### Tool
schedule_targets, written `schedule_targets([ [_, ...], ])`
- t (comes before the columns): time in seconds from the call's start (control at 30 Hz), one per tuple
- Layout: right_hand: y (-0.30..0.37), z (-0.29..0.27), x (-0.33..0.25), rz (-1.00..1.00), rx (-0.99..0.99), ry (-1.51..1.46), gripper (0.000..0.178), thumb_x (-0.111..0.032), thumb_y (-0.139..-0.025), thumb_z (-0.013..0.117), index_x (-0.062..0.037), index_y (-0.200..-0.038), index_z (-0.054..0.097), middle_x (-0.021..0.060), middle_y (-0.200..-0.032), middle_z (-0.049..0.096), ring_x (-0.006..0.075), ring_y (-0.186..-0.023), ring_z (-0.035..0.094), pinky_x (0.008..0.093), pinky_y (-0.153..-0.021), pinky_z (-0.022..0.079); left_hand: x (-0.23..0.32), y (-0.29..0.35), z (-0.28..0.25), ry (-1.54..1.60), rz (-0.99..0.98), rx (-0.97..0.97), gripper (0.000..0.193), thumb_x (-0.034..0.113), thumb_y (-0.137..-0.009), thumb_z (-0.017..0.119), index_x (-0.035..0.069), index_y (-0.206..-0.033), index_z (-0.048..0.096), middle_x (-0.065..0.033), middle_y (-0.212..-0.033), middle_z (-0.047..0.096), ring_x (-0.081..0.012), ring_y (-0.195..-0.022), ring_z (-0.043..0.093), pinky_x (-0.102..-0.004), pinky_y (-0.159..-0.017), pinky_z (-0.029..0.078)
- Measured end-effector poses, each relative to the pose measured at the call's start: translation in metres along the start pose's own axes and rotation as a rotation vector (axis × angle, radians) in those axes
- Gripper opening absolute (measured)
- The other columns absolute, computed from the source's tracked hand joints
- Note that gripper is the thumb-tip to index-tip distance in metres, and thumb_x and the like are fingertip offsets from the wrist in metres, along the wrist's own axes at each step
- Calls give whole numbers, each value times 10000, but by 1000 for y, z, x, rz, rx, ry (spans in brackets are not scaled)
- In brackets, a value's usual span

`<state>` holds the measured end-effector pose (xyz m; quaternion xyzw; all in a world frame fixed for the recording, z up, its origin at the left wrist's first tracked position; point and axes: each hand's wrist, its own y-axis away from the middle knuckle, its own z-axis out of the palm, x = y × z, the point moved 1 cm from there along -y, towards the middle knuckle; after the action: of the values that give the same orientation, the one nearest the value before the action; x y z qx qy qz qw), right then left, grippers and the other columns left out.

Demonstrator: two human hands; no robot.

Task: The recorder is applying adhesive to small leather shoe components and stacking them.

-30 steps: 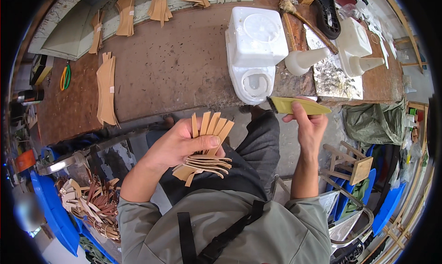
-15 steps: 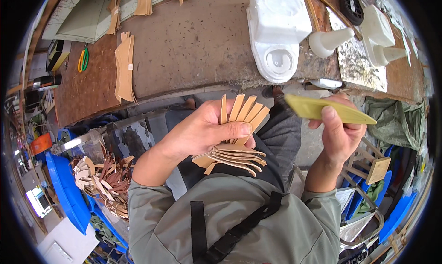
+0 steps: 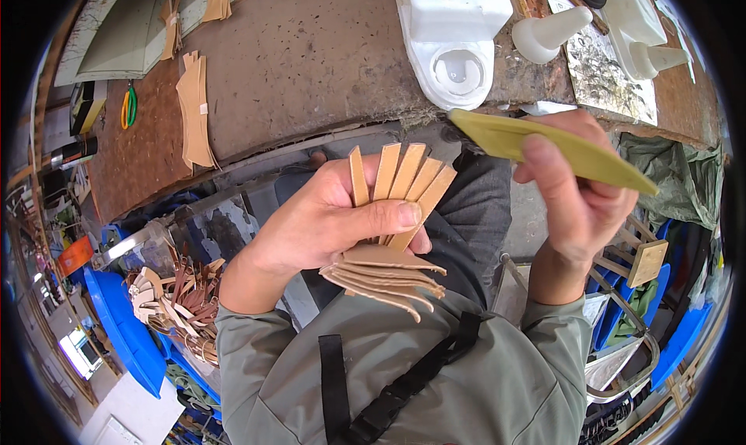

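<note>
My left hand [image 3: 330,220] grips a fanned bundle of tan leather strips [image 3: 392,231]; their straight ends stick up past my fingers and their curved ends hang below my palm. My right hand [image 3: 579,200] pinches a flat olive-yellow pointed piece [image 3: 544,150] and holds it level at chest height, to the right of the bundle. The two hands are a short gap apart, just in front of the brown workbench edge [image 3: 311,146].
On the workbench lie a white plastic container [image 3: 454,33], white cone-shaped bottles [image 3: 548,33], a stack of tan cut pieces [image 3: 194,111] and green-handled scissors [image 3: 128,105]. A blue bin [image 3: 128,332] of leather offcuts stands at lower left. A wooden stool [image 3: 641,259] is at right.
Both hands have come nearer to the camera and higher. The olive-yellow piece has moved closer to the fanned bundle. Both grips are unchanged.
</note>
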<state>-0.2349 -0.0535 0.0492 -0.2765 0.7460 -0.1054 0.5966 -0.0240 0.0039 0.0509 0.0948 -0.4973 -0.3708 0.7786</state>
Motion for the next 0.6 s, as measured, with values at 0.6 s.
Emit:
schedule_targets([
  [0.6,-15,-39,0,354,106,-397,110,-59,-771,660,34,-830,654,114,-721,635,100,-510,532,193,-456,390,10,-11,4,33,-103,-148,217,150,-860,598,-16,-990,548,-86,-788,615,-158,-708,634,-274,-619,513],
])
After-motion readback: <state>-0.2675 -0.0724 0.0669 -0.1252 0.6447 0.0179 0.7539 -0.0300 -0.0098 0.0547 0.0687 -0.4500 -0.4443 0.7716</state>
